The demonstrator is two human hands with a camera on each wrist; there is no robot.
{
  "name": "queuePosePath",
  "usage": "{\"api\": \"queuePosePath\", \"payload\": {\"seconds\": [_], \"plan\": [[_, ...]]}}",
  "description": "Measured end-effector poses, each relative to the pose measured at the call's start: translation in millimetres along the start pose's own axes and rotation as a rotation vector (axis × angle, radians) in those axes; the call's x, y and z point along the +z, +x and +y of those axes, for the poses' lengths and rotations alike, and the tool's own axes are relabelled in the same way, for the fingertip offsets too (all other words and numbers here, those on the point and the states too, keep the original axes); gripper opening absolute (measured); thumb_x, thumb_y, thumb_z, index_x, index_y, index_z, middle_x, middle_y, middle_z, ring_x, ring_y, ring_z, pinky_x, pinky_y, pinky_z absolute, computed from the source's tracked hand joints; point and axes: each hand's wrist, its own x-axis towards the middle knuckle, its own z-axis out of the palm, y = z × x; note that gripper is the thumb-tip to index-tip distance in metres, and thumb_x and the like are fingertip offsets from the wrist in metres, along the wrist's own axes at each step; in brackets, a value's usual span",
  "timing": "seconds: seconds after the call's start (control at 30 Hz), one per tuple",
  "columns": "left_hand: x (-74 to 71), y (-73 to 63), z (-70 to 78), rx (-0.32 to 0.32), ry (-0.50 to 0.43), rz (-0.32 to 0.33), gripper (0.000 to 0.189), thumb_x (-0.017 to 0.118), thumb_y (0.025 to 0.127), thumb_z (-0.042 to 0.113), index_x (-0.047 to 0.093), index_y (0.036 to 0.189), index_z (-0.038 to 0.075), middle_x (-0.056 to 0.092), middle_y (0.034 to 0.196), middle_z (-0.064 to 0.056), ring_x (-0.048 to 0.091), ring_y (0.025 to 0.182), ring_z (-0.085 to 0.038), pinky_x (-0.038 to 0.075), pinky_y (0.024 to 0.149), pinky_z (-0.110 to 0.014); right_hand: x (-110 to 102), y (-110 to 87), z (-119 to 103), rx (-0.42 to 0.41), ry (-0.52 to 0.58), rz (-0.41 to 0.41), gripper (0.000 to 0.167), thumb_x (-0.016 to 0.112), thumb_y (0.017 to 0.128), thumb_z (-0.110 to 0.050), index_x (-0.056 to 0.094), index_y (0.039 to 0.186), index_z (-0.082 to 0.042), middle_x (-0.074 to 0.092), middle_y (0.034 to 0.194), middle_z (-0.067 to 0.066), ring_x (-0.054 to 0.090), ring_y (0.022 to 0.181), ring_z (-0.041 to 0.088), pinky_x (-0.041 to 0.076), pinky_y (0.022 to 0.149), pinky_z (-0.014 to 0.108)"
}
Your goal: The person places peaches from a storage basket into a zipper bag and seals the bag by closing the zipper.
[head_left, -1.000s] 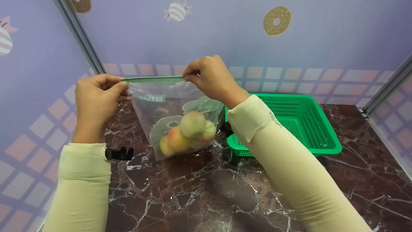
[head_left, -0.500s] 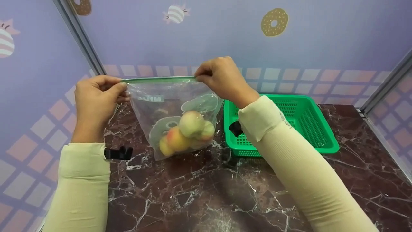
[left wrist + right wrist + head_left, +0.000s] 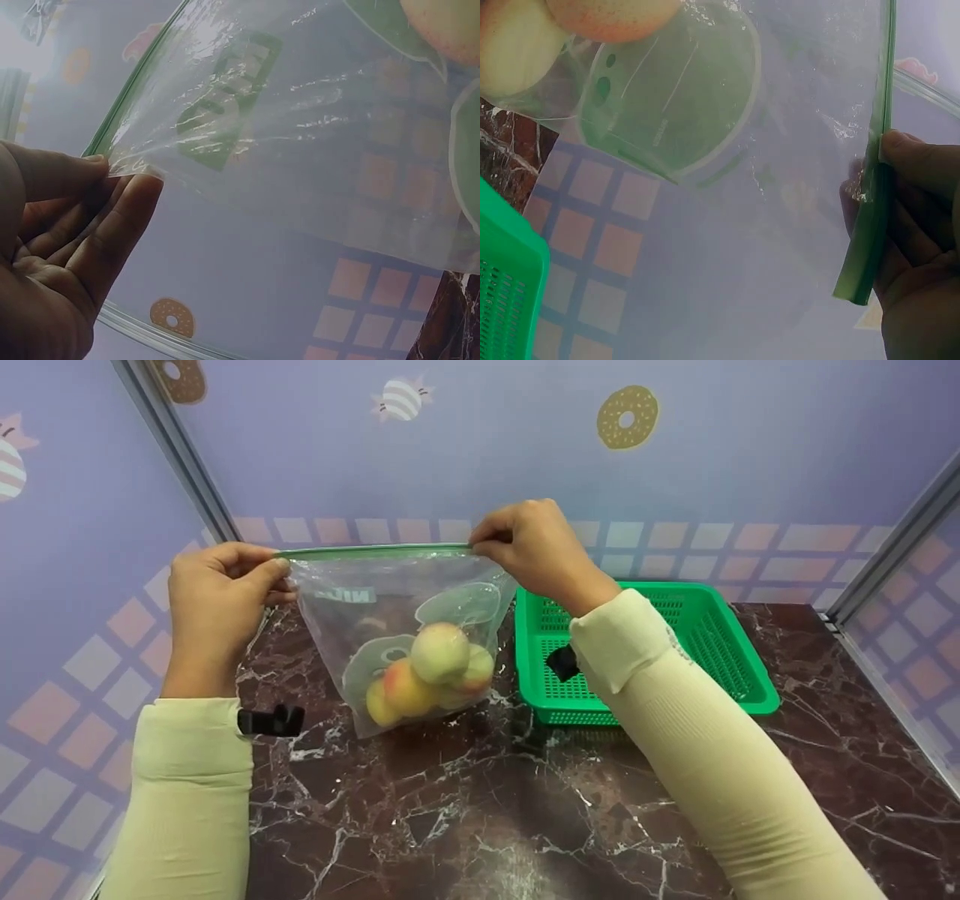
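A clear zip bag with a green zip strip along its top hangs between my hands. Several yellow-and-red fruits, peach-like or apple-like, lie in its lower right part. My left hand pinches the bag's top left corner between thumb and fingers; the left wrist view shows that corner pulled taut. Along the strip near the right end, my right hand pinches the green zip between thumb and fingers. The strip's end sticks out past that grip in the right wrist view.
A green plastic basket stands on the dark marbled table, right of the bag and partly behind my right forearm. A purple wall with printed doughnuts and tiles rises behind, and another panel stands at the left.
My right hand has slid rightward along the green zip strip toward the bag's right end. My left hand keeps its pinch on the left corner, and the fruits hang much as before.
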Motion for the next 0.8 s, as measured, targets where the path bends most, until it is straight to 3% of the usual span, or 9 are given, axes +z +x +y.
{"api": "queuePosePath", "payload": {"seconds": [0.43, 0.8], "plan": [[-4.3, 0.6, -3.2, -0.015, -0.022, -0.001, 0.009, 0.071, 0.085, 0.002, 0.071, 0.093, -0.001, 0.071, 0.076, 0.001, 0.068, 0.062, -0.011, 0.058, 0.064, -0.024, -4, -3.7, 12, 0.019, 0.014, 0.0, 0.011, 0.07, 0.089, -0.014, 0.078, 0.095, -0.011, 0.076, 0.096, 0.004, 0.07, 0.083, 0.011, 0.056, 0.074, 0.025], [-2.2, 3.2, -4.8, 0.011, 0.019, 0.012, 0.011, 0.07, 0.086, 0.003, 0.07, 0.095, -0.002, 0.07, 0.073, 0.003, 0.068, 0.062, -0.01, 0.058, 0.063, -0.024, -12, -8.1, 24, 0.013, -0.014, 0.032, 0.01, 0.071, 0.088, -0.015, 0.079, 0.094, -0.011, 0.076, 0.094, 0.005, 0.07, 0.083, 0.013, 0.056, 0.076, 0.027]]}}
